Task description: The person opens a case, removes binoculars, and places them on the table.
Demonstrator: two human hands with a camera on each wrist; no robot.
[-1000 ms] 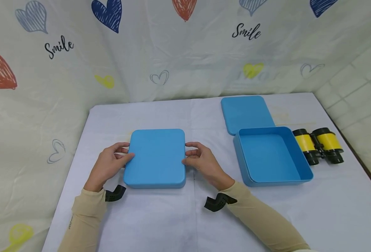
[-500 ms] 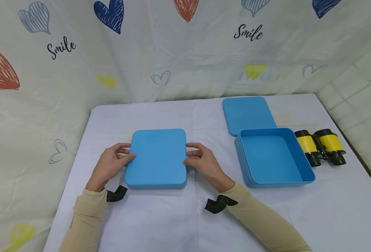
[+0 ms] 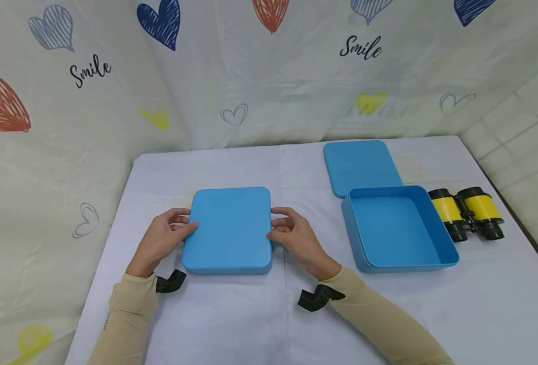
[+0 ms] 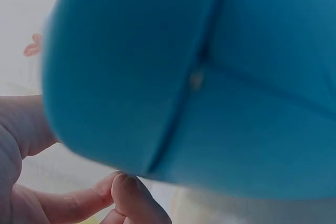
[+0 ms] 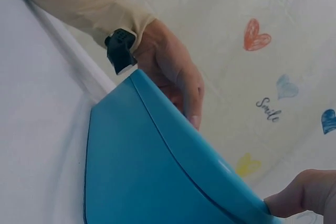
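Closed blue box (image 3: 226, 230) sits flat on the white-covered surface (image 3: 232, 314), centre-left, lid on. Left hand (image 3: 161, 241) grips its left edge, right hand (image 3: 293, 235) its right edge, fingers (image 3: 283, 211) curled narrow against the sides, thumbs on the lid rim; a two-sided hold, likely to keep the box steady and square. The left wrist view shows only the blurred blue wall with the lid seam and fingertips under it. The right wrist view shows the box corner with the opposite hand behind it. Well to the right, an open blue box (image 3: 398, 230) has its loose lid (image 3: 360, 165) lying flat just behind, touching its rear corner. Yellow-black toy binoculars (image 3: 467, 213) lie just beside that box's right wall.
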